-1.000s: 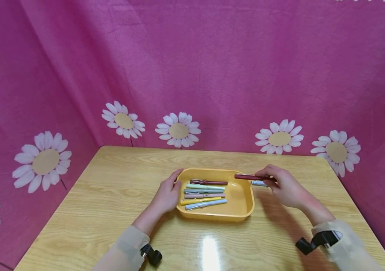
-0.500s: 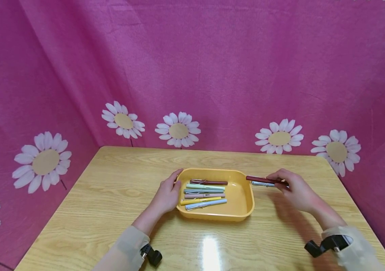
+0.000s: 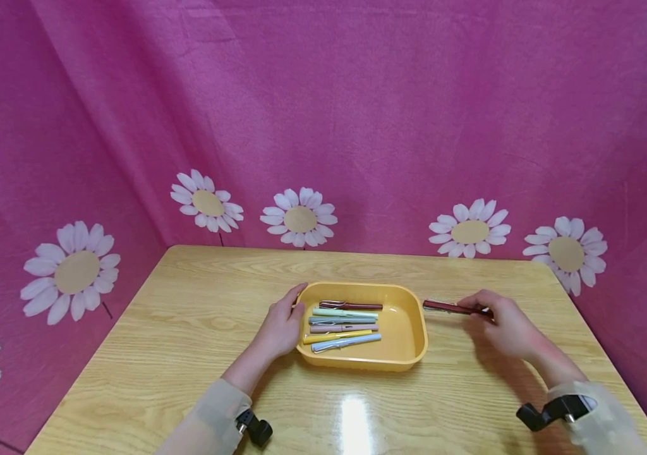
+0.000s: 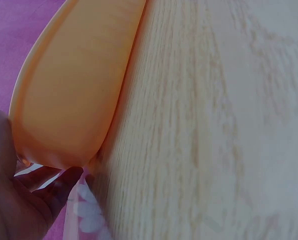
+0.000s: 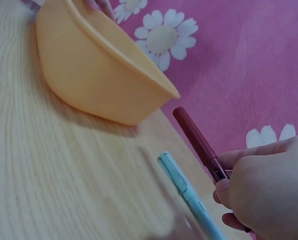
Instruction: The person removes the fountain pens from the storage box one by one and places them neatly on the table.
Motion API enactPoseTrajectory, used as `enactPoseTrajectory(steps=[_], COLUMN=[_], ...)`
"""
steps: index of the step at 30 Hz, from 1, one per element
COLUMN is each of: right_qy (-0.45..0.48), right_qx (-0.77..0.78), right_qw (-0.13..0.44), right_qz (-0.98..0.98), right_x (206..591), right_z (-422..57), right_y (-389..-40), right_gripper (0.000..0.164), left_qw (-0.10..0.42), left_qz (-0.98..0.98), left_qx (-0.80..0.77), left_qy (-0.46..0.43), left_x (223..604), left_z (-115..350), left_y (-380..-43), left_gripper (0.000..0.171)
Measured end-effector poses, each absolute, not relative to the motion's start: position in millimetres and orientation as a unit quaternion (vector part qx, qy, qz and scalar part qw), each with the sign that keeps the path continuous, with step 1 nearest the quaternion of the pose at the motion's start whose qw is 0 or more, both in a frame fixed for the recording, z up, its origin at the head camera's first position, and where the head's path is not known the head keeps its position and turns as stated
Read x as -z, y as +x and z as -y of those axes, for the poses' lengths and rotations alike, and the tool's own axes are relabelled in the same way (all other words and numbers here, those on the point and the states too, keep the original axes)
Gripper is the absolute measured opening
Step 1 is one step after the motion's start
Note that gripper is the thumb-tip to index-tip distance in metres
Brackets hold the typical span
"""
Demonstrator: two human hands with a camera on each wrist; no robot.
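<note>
My left hand (image 3: 278,325) holds the left end of a yellow plastic tray (image 3: 357,365), with its thumb at the rim and fingers against the outer wall in the left wrist view. To the right of the tray, my right hand (image 3: 505,325) pinches a dark red pen (image 5: 193,132) between thumb and fingers. Below that pen, a light blue pen (image 5: 185,186) lies on the table; in the head view the red pen covers it. Inside the tray lie several pens side by side, among them a dark red pen (image 3: 366,306) and a yellow pen (image 3: 337,337).
The wooden table (image 3: 187,354) extends around the tray on all sides. Along its back and sides hangs a magenta curtain (image 3: 357,126) with white daisies. A black wrist camera mount sits at each sleeve.
My right hand has moved right and slightly nearer with the dark red pen, from over the tray's right rim to beside the tray. My left hand and the tray have stayed put.
</note>
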State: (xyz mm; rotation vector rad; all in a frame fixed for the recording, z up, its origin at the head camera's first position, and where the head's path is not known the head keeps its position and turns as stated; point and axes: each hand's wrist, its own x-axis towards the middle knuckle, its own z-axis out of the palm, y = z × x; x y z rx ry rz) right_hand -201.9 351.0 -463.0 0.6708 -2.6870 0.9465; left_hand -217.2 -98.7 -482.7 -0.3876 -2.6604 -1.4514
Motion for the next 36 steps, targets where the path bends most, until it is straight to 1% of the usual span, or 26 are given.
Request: enactPoseTrajectory(steps=[7, 13, 25, 36], right_qy=[0.203, 0.192, 0.171, 0.178], right_qx=[-0.322, -0.316, -0.311, -0.290], right_qw=[0.066, 0.049, 0.027, 0.032], right_qz=[0.922, 0.928, 0.934, 0.940], right_x=[474, 482, 491, 493], right_z=[-352, -353, -355, -355], right_y=[-203, -205, -208, -211], right_gripper=[0.036, 0.036, 0.037, 0.036], left_qw=[0.043, 0.041, 0.048, 0.043], left_qz=[0.869, 0.868, 0.870, 0.869], left_qx=[0.476, 0.478, 0.474, 0.476], left_qy=[-0.126, -0.127, -0.131, -0.129], left_x=[482, 482, 484, 482], left_z=[99, 98, 99, 100], left_y=[-217, -217, -218, -217], left_gripper=[0.046, 0.047, 0.047, 0.047])
